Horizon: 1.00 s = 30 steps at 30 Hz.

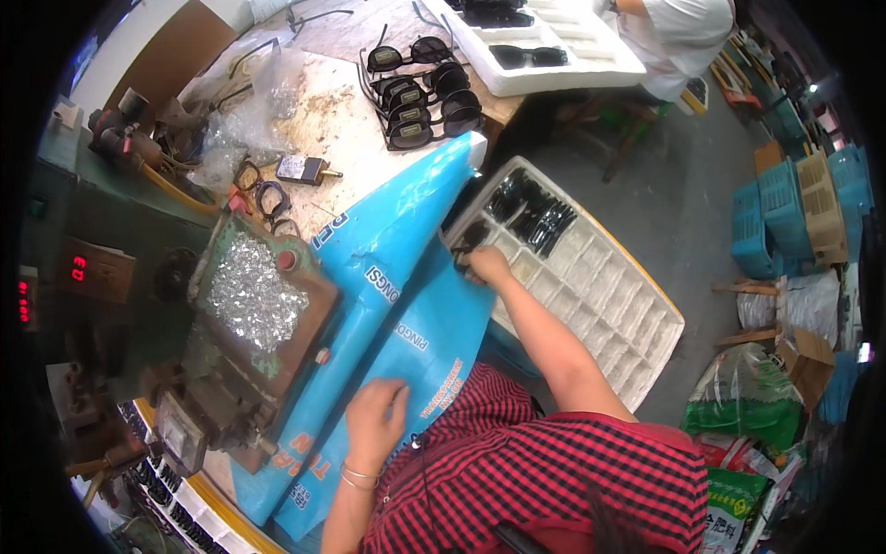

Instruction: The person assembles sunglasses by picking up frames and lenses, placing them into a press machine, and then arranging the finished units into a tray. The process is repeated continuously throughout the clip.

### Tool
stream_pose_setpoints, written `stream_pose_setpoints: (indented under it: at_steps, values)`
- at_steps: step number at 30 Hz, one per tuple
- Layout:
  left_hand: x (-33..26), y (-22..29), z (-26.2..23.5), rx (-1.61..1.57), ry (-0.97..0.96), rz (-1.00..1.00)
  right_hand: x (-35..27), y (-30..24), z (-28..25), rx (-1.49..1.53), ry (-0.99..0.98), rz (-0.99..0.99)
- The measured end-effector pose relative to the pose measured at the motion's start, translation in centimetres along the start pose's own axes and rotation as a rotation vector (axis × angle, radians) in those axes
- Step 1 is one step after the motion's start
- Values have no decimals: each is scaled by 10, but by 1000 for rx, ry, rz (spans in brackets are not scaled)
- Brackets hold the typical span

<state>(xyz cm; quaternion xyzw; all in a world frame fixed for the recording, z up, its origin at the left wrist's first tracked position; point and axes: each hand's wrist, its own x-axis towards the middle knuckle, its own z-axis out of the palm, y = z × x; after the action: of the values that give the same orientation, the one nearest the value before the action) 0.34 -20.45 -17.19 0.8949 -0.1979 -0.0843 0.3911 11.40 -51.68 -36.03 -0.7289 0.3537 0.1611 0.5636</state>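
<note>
My right hand (489,266) reaches over the near-left corner of a white compartment tray (600,286), its fingers closed on a dark eyeglass part (469,242) partly hidden by them. More dark glossy eyeglass parts (540,222) fill several compartments at the tray's far end. My left hand (377,420) hovers over a blue plastic sheet (443,323) across my lap, fingers curled in, with nothing visible in them. Left of it stands a green machine whose metal pan (258,291) holds small shiny pieces.
Sunglasses (420,111) stand in a row on the worn bench (337,88), near clear plastic bags (245,129) and a small device (309,170). A white foam tray (554,78) lies beyond, beside another person (688,42). Crates (784,212) and sacks (748,397) stand right.
</note>
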Motion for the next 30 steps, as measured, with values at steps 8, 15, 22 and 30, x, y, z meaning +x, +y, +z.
stream_pose_setpoints:
  at_steps: [8,15,22,30]
  values:
    - [142,19,84,74,37,269,-22,46,-1,87,313,-139]
    - [258,-54,247,566,-353,162,-81,87,-9,133,292,-130]
    - [267,-55,282,712,-494,299,-70,63,-20,237,299,-111]
    - [280,-65,271,468,-526,-109,-26,76,-33,50,310,-129]
